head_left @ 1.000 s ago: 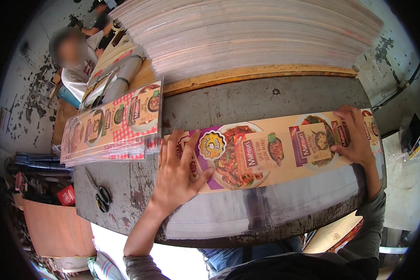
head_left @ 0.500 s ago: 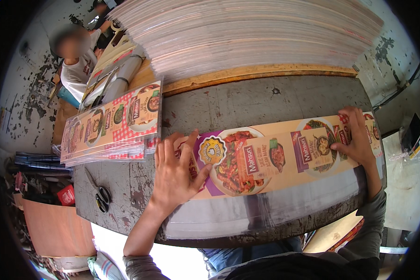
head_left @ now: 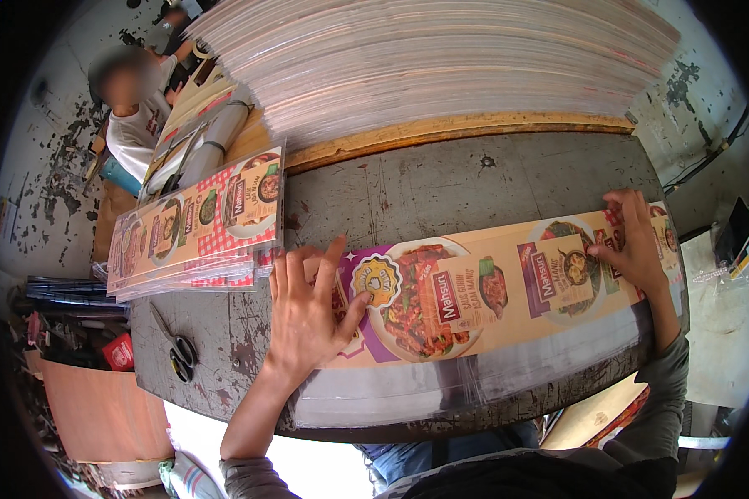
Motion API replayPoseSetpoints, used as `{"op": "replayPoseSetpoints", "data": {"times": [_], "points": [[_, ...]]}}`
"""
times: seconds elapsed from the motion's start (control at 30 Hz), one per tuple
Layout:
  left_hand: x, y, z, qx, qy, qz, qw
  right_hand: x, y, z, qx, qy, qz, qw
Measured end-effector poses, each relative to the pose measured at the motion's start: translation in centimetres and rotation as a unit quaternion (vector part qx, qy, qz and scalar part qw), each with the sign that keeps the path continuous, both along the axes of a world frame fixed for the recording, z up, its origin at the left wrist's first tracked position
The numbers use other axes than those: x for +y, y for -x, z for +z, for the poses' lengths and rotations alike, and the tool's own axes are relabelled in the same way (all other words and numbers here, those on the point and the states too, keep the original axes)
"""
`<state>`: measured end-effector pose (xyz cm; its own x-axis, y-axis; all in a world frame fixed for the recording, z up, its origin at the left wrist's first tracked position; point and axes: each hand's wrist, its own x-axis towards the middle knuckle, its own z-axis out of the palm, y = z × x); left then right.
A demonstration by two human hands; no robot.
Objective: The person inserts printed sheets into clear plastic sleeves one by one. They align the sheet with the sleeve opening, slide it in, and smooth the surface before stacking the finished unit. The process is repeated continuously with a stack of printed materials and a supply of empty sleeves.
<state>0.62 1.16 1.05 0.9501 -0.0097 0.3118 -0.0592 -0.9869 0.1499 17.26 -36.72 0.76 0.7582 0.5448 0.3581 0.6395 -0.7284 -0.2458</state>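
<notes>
Over the last second the long printed cardboard strip (head_left: 508, 291) has slid a little to the right along the near part of the grey tabletop (head_left: 441, 183), and the left hand (head_left: 308, 312) has spread wider, now lying flat with open fingers on the strip's left end. The right hand (head_left: 637, 245) stays at the far right end, fingers curled down on the card and pressing rather than gripping it; the strip lies on clear plastic film (head_left: 441, 391), apparently being squared up, with the finished stack (head_left: 195, 224) to the left
</notes>
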Motion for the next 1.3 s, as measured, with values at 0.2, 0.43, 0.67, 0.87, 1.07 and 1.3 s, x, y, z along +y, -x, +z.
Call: {"op": "replayPoseSetpoints", "data": {"times": [0.2, 0.43, 0.67, 0.87, 1.07, 1.3], "points": [[0.3, -0.1, -0.3, -0.026, -0.014, -0.012, 1.0, 0.2, 0.1, 0.1, -0.009, -0.003, 0.009, 1.0], [0.1, 0.1, 0.3, 0.0, 0.006, -0.006, 1.0, 0.1, 0.0, 0.0, -0.014, 0.011, 0.016, 1.0], [0.6, 0.1, -0.4, -0.031, 0.0, -0.009, 0.999, 0.2, 0.5, 0.0, -0.017, -0.014, 0.011, 1.0], [0.5, 0.4, -0.5, -0.043, 0.034, -0.023, 0.998, 0.0, 0.5, -0.2, -0.079, -0.006, 0.039, 0.996], [0.4, 0.2, -0.3, -0.041, 0.075, -0.064, 0.994, 0.1, 0.6, -0.2, -0.044, -0.029, 0.026, 0.998], [0.8, -0.1, -1.0, -0.037, 0.132, -0.054, 0.989, -0.2, 0.2, -0.2, -0.049, -0.033, 0.067, 0.996]]}}
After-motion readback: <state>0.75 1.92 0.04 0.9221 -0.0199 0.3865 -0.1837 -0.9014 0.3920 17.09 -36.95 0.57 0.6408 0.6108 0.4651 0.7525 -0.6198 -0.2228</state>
